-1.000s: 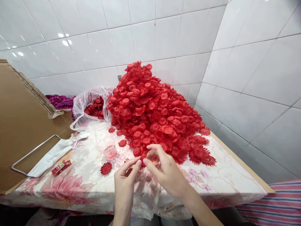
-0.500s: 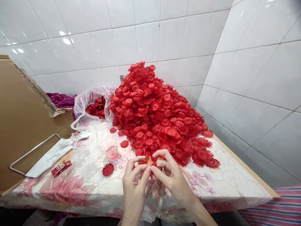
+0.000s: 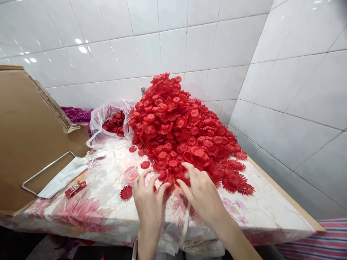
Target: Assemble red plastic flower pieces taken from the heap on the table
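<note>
A tall heap of red fringed flower pieces [image 3: 187, 133] rises on the table against the tiled wall. At the heap's front edge my left hand [image 3: 149, 195] is open, thumb and fingers curved apart, with red pieces showing behind and between them. My right hand [image 3: 202, 191] is also open, thumb and forefinger apart, close to the front of the heap. I make out nothing held in either hand. One loose dark red flower piece [image 3: 126, 192] lies just left of my left hand. A small clear plastic cup [image 3: 127, 167] with reddish contents stands behind that hand.
A clear plastic bag [image 3: 97, 124] holding darker red pieces sits left of the heap, near purple pieces [image 3: 77, 115]. A cardboard box [image 3: 29, 144] stands at the left. Near it lie a metal wire handle [image 3: 48, 165], a white cloth-like strip [image 3: 63, 177] and a red packet [image 3: 75, 189].
My hands were together, pinching a red flower piece; now they have parted and their fingers have opened. The left hand moved left, the right slightly up and right. The view shifted slightly.
</note>
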`<state>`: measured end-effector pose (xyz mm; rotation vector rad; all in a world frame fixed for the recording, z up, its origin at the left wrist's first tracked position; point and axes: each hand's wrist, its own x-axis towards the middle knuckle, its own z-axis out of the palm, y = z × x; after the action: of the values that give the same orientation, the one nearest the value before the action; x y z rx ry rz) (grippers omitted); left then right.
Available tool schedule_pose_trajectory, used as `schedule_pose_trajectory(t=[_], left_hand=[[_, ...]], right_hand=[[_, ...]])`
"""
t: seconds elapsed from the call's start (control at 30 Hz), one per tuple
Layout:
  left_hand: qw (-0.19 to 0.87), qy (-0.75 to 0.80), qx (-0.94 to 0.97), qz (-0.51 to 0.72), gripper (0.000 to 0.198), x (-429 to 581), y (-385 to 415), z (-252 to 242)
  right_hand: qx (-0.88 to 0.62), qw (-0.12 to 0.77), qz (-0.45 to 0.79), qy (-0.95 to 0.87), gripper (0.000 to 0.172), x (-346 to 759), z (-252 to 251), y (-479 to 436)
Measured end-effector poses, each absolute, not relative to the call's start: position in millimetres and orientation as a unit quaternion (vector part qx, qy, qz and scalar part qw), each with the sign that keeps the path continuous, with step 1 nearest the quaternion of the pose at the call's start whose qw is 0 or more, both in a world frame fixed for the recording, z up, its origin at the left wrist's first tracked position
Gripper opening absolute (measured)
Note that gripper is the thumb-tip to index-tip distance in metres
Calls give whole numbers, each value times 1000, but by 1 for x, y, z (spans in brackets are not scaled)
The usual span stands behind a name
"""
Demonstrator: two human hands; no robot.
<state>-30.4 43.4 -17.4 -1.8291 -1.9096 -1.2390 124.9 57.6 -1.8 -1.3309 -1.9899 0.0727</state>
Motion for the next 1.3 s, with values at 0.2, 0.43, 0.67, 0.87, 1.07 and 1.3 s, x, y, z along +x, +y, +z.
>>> schedule_pose_trajectory(t=[0.2,0.43,0.67,0.87,1.07,1.3], left_hand=[[149,-774,-487,-377,32,-70,24,-24],[14,-763,-492,-418,14,-103,11,-28],[-195,-583,-501,-609,19,-31,-8,-8],[-306,-528,-560,-560,28,-32,-6,-8],[-307,-542,-573,-532,25,-39,-6,-9],[-400,-504,-530,-553,25,-34,-5,-9]], right_hand=[[-487,338,-112,-797,25,115,-7,64],[-404,473,105,-776,13,104,-2,39],[-369,474,459,-655,25,87,5,25],[-373,483,538,-582,25,96,7,29],[-366,482,577,-549,25,101,3,25],[-272,482,677,-485,31,109,-5,28]])
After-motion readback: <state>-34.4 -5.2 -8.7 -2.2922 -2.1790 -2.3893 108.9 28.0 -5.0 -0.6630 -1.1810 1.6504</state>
